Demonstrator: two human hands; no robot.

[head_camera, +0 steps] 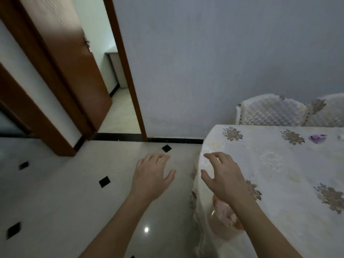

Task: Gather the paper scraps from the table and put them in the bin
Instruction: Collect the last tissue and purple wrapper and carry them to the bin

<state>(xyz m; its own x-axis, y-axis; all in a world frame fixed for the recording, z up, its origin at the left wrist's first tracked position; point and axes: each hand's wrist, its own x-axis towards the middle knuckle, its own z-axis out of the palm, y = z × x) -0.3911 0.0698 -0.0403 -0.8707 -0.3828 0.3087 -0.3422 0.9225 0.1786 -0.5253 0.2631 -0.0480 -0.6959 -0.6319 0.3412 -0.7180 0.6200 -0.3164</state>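
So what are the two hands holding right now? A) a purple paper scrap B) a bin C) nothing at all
C: the left hand and right hand are both open and empty, while a purple scrap lies far off on the table.

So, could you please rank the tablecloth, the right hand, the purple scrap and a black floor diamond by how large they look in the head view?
1. Tablecloth, by far the largest.
2. Right hand, though nearness to the camera enlarges it.
3. Purple scrap and black floor diamond: they look about alike, so I would not rank them.
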